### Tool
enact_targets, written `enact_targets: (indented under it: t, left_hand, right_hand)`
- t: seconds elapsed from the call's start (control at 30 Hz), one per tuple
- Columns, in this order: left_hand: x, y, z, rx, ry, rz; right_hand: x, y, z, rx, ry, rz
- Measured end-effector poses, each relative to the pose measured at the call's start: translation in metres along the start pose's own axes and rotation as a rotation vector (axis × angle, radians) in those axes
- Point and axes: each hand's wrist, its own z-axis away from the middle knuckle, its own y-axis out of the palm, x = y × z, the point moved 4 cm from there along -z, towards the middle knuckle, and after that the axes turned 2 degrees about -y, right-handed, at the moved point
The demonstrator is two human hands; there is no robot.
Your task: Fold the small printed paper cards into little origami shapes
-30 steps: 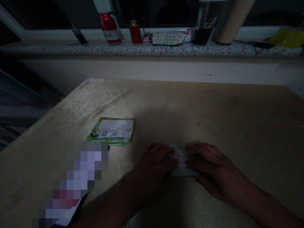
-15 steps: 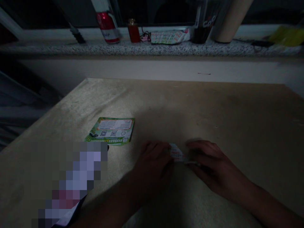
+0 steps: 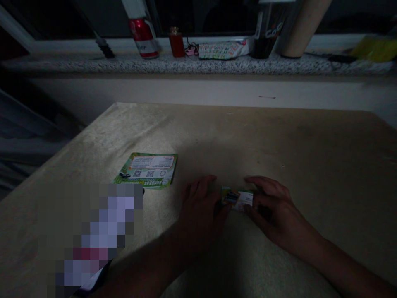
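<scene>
A small printed card (image 3: pixel 238 198), folded or tilted so that only a narrow strip shows, is held between both my hands on the beige table (image 3: pixel 279 140). My left hand (image 3: pixel 201 207) pinches its left end, with the index finger stretched forward. From the other side, my right hand (image 3: pixel 269 207) grips its right end with curled fingers. A green printed card (image 3: pixel 148 170) lies flat on the table to the left of my hands. The scene is dim.
A blurred-out object (image 3: pixel 99 231) lies at the lower left of the table. On the stone window ledge (image 3: pixel 186 64) behind stand a red can (image 3: pixel 143 35), a red lighter (image 3: pixel 176 42), a printed packet (image 3: pixel 223 49), a dark cup (image 3: pixel 268 33) and a cardboard tube (image 3: pixel 300 27).
The small card lay flat and pale under my fingers; it has since been lifted and turned or folded, so a narrower, darker face now shows. Both hands shifted slightly forward.
</scene>
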Motion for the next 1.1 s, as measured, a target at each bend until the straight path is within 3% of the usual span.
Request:
enact_targets:
  t: [0.27,0.8,1.1]
  left_hand:
    - [0.002,-0.002,-0.004,-0.009,-0.105,0.043]
    - [0.0,-0.002,-0.007,-0.015,-0.153,0.056]
    - [0.0,-0.001,-0.007,-0.036,-0.152,0.049]
  right_hand:
    - [0.005,-0.001,-0.003,-0.039,0.06,0.024]
    - [0.011,0.001,-0.01,-0.128,0.101,0.112]
    - [0.013,0.0,-0.011,-0.115,0.13,0.115]
